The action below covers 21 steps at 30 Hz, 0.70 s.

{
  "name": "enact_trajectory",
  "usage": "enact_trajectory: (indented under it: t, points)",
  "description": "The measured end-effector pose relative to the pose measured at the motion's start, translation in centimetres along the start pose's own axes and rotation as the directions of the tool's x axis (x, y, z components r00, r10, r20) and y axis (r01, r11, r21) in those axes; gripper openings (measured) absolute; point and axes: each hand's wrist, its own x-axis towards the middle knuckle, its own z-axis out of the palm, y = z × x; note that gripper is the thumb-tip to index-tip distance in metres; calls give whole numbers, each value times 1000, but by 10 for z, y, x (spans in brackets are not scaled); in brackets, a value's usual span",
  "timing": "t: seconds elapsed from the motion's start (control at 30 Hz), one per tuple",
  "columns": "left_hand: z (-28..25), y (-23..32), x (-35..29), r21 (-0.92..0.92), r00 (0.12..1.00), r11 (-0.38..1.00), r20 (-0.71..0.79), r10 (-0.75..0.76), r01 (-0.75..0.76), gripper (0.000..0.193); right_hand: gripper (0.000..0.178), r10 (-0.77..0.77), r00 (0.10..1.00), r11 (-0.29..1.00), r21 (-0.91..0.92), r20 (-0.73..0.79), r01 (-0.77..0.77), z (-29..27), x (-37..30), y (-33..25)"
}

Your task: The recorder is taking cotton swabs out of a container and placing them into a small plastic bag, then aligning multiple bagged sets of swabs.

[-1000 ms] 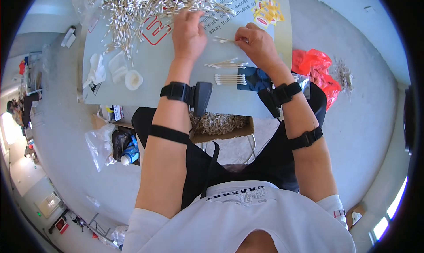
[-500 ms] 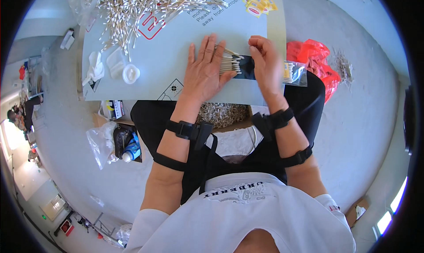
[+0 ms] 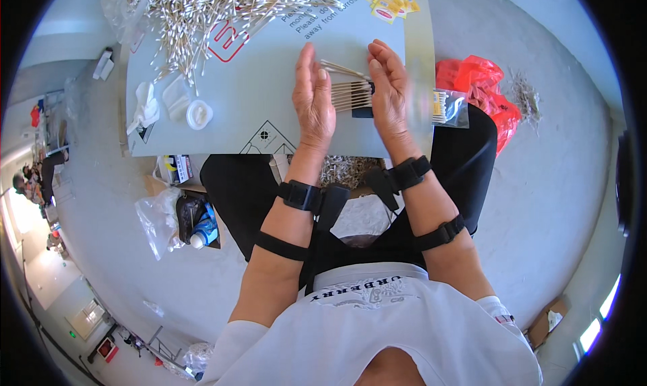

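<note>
A row of cotton swabs [image 3: 350,97] lies on the light-coloured tabletop [image 3: 222,96] between my hands, most of them side by side. A couple of swabs at the far side of the row slant away from it. My left hand [image 3: 314,106] stands on edge at the left ends, fingers stretched and the thumb raised. On the right, my right hand [image 3: 391,93] faces it at the other ends, its fingers extended and slightly curved. Under the swabs' right part lies a small dark patch [image 3: 362,113], partly covered by that hand.
A big heap of loose swabs [image 3: 195,22] covers the far left. Yellow printed cards [image 3: 393,3] lie far right. A small round white tub [image 3: 199,115] is at left. A clear bag of swabs [image 3: 450,109] overhangs the right edge, near a red plastic bag [image 3: 475,82]. Below, a box holds swabs [image 3: 342,171].
My left hand has lifted from lying flat over the swabs and turned on edge at their left ends. My right hand has moved left to their right ends, covering more of the dark patch.
</note>
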Motion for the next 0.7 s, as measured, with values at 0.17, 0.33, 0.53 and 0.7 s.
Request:
enact_trajectory:
  t: [0.17,0.33,0.53,0.7]
  points:
    - [-22,-1,11,370,984,912,91,150,-174,38,15,79,971,774,-628,225,82,-34,19,-28]
    - [-24,2,35,627,898,644,336,285,-439,33,9,42,927,664,-704,373,253,-33,22,-33]
    - [-23,4,69,656,869,606,478,129,-450,13,10,18,944,705,-674,328,221,-19,19,-35]
    - [-17,-1,71,704,907,583,387,166,-407,7,9,31,933,492,-818,357,297,-8,31,-26]
